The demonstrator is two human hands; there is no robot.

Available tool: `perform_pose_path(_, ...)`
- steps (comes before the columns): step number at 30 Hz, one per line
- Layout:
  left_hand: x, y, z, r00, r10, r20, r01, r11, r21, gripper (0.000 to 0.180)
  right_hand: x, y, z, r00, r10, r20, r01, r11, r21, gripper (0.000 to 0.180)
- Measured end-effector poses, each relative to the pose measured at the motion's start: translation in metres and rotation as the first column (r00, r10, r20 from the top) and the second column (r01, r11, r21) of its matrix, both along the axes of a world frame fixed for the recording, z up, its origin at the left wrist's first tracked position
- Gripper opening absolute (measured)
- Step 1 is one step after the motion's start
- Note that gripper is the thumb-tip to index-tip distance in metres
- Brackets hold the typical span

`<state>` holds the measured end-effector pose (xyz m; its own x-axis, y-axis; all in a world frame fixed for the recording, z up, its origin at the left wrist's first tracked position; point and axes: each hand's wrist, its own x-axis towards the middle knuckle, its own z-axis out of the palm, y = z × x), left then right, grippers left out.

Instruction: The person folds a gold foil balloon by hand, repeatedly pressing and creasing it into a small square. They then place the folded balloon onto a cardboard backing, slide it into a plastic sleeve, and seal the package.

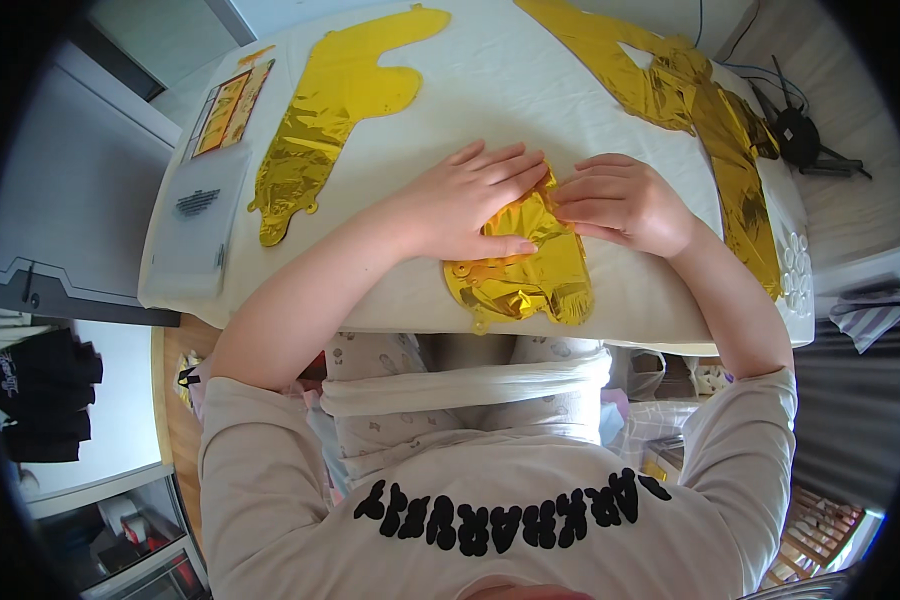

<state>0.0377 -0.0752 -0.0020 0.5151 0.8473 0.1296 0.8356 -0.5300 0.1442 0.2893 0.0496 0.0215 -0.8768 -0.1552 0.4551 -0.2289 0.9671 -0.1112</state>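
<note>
A deflated gold foil balloon, partly folded over and wrinkled, lies near the front edge of the white-covered table. My left hand rests flat across its upper left part, fingers stretched out and thumb spread to the side. At the foil's upper right edge my right hand has its fingers bent and together, closed on the edge; its thumb is mostly hidden. Where my hands cover the foil, its folds cannot be seen.
Another flat gold foil balloon lies at the back left, and crumpled gold foil stretches down the right side. Further left are a clear plastic sleeve and a gold-red packet. A black router-like device and small clear discs sit at right.
</note>
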Motion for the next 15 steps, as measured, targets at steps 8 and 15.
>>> perform_pose_path(8, -0.003, 0.000, 0.000, 1.000, -0.011, 0.022, 0.011, 1.000, -0.029, 0.092, 0.001, 0.002, -0.006, 0.998, -0.017, 0.059, 0.022, 0.996, -0.089, 0.023)
perform_pose_path(15, -0.003, -0.001, 0.002, 0.999, -0.016, 0.041, 0.018, 0.998, -0.065, 0.090, -0.002, -0.004, 0.007, 0.990, -0.029, 0.137, 0.044, 0.993, -0.111, 0.019)
